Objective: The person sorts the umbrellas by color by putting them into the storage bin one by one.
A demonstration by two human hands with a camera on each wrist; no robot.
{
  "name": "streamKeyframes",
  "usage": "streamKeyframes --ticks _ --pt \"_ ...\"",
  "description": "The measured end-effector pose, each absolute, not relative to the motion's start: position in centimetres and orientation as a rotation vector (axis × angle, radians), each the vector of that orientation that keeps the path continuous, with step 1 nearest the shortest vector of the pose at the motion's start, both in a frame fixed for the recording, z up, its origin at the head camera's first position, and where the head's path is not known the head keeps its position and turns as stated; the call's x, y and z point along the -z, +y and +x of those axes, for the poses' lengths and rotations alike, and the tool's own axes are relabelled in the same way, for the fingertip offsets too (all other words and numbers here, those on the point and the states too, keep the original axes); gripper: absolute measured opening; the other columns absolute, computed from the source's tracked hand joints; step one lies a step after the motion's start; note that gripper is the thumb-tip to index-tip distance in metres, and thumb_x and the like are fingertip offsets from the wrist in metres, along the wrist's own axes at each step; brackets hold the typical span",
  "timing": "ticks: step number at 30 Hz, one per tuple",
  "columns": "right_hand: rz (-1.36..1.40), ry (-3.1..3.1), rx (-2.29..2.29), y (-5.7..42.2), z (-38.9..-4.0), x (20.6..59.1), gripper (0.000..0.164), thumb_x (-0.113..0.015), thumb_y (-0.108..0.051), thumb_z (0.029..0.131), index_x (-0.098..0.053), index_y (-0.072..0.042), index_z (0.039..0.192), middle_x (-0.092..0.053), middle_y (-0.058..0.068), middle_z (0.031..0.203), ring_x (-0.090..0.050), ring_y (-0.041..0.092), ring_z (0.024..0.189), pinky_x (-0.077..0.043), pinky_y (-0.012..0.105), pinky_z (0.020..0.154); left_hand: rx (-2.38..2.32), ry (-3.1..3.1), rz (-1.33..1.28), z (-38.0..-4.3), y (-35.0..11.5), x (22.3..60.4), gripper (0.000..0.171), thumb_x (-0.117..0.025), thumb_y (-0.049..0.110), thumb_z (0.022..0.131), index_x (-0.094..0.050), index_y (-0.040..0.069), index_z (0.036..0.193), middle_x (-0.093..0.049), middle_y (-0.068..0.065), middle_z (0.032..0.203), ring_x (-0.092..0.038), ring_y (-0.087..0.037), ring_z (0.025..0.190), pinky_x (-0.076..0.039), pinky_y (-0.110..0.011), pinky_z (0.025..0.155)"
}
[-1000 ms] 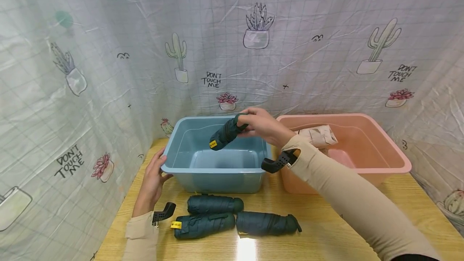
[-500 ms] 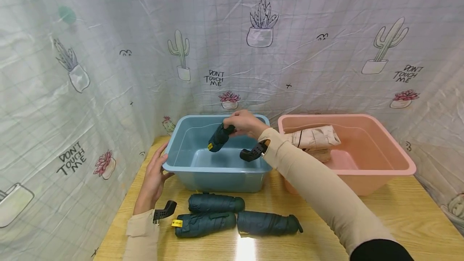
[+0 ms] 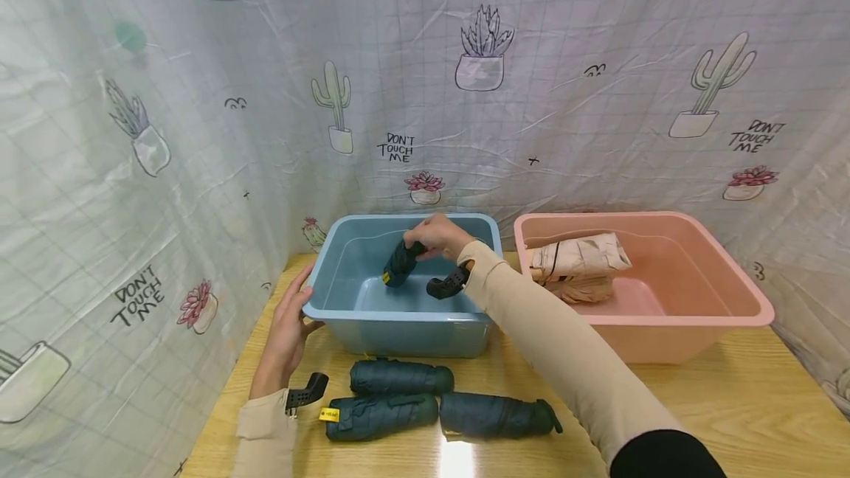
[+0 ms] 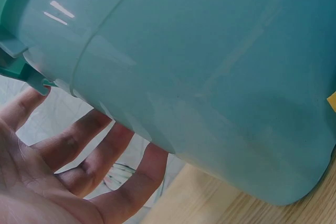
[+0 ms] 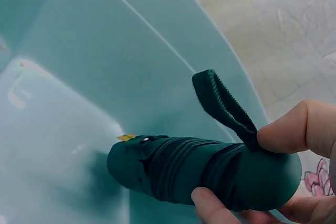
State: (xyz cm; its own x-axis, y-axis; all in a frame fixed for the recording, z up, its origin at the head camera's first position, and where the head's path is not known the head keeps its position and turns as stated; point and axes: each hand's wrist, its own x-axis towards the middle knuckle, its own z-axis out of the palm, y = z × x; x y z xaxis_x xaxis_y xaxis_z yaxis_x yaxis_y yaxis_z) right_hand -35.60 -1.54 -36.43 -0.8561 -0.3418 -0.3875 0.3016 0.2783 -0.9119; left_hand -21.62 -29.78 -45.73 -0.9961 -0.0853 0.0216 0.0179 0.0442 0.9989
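Observation:
A dark green folded umbrella (image 5: 178, 171) with a wrist loop and a small yellow tag hangs at a slant inside the blue tub (image 3: 405, 314). My right hand (image 3: 434, 234) grips it by the rounded handle end, thumb near the loop. Against the outside of the tub's left wall rest the fingers of my left hand (image 3: 285, 327), loosely bent just under the rim in the left wrist view. In front of the tub lie three similar umbrellas: one behind (image 3: 401, 377), one with a yellow tag at the left (image 3: 381, 417), one at the right (image 3: 494, 415).
To the right of the blue tub stands a pink tub (image 3: 684, 321) with crumpled brown paper packages (image 3: 584, 257) at its left end. Both stand on a wooden table (image 3: 744, 404). A patterned curtain (image 3: 425, 57) hangs close behind and along the left.
My right hand has moved left and lowered the umbrella deeper into the blue tub. My left hand has stayed at the tub's left side. The brown packages have come into fuller sight.

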Motion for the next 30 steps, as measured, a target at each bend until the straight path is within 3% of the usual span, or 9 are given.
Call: streamKeyframes --ticks 3,5,6,8,12,16,20,24,30 --pt "-0.03 2.033 1.603 -1.5 -35.7 36.9 0.004 -0.066 -0.002 0.091 -0.069 -0.001 0.092 -0.053 0.021 0.145 -0.056 0.036 0.132 -0.053 0.043 0.103 2.117 -2.21 0.08 -21.6 -29.7 45.9 0.053 -0.04 0.046 0.109 -0.033 0.034 0.161 -0.032 -0.002 0.165 -0.041 -0.032 0.139 -0.034 -0.068 0.108" --pt "-0.033 2.037 1.581 -1.4 -35.7 37.1 0.007 -0.066 -0.001 0.091 -0.061 -0.001 0.086 -0.05 0.02 0.15 -0.055 0.035 0.134 -0.052 0.044 0.104 2.118 -2.211 0.08 -21.6 -29.7 45.9 0.053 -0.041 0.047 0.109 -0.033 0.034 0.16 -0.032 -0.002 0.165 -0.041 -0.03 0.139 -0.034 -0.068 0.108" --pt "-0.034 2.036 1.576 -1.3 -35.7 37.1 0.004 -0.066 0.0 0.091 -0.062 0.001 0.093 -0.046 0.019 0.154 -0.053 0.035 0.137 -0.052 0.044 0.105 2.118 -2.213 0.079 -21.6 -29.7 45.9 0.053 -0.04 0.047 0.109 -0.033 0.035 0.16 -0.032 -0.002 0.165 -0.041 -0.029 0.138 -0.034 -0.068 0.108" --pt "-0.04 2.036 1.571 -1.1 -35.7 37.3 0.02 -0.065 0.001 0.093 -0.062 0.006 0.112 -0.038 0.018 0.161 -0.047 0.034 0.143 -0.051 0.043 0.106 2.12 -2.212 0.068 -21.7 -29.7 45.9 0.053 -0.04 0.046 0.109 -0.033 0.034 0.161 -0.032 -0.002 0.165 -0.042 -0.028 0.137 -0.035 -0.066 0.107" --pt "-0.062 2.09 1.53 -0.4 -35.6 37.3 0.062 -0.057 0.003 0.098 -0.034 0.007 0.155 -0.026 0.017 0.168 -0.038 0.037 0.149 -0.049 0.044 0.108 2.126 -2.204 0.055 -21.8 -29.8 45.8 0.053 -0.039 0.045 0.11 -0.032 0.033 0.161 -0.034 -0.002 0.163 -0.045 -0.027 0.135 -0.038 -0.058 0.104" --pt "-0.122 2.316 1.288 0.1 -35.3 37.1 0.055 -0.051 0.003 0.1 -0.035 0.007 0.153 -0.035 0.023 0.161 -0.057 0.039 0.131 -0.055 0.043 0.099 2.133 -2.194 0.054 -21.8 -29.9 45.8 0.052 -0.039 0.044 0.11 -0.033 0.033 0.161 -0.035 -0.002 0.163 -0.046 -0.028 0.135 -0.04 -0.055 0.103" --pt "-0.133 2.458 1.054 0.3 -34.9 36.9 0.051 -0.055 -0.003 0.1 -0.04 0.005 0.149 -0.047 0.024 0.148 -0.066 0.036 0.113 -0.059 0.042 0.09 2.135 -2.19 0.057 -21.8 -29.9 45.8 0.052 -0.04 0.044 0.11 -0.034 0.034 0.16 -0.034 -0.002 0.163 -0.045 -0.029 0.136 -0.038 -0.056 0.104" --pt "-0.158 2.458 0.959 0.5 -34.7 36.6 0.058 -0.06 -0.013 0.101 -0.037 0.004 0.151 -0.048 0.022 0.146 -0.058 0.033 0.123 -0.057 0.045 0.096 2.135 -2.189 0.064 -21.8 -29.8 45.8 0.053 -0.04 0.044 0.11 -0.033 0.033 0.161 -0.034 -0.003 0.164 -0.045 -0.027 0.135 -0.038 -0.057 0.104" --pt "-0.236 2.433 0.834 1.0 -34.6 36.7 0.074 -0.06 -0.026 0.102 -0.024 0.002 0.16 -0.032 0.02 0.164 -0.044 0.035 0.143 -0.051 0.05 0.104 2.139 -2.189 0.08 -21.9 -29.7 45.7 0.053 -0.04 0.043 0.11 -0.032 0.032 0.161 -0.033 -0.002 0.164 -0.046 -0.025 0.133 -0.04 -0.053 0.101"
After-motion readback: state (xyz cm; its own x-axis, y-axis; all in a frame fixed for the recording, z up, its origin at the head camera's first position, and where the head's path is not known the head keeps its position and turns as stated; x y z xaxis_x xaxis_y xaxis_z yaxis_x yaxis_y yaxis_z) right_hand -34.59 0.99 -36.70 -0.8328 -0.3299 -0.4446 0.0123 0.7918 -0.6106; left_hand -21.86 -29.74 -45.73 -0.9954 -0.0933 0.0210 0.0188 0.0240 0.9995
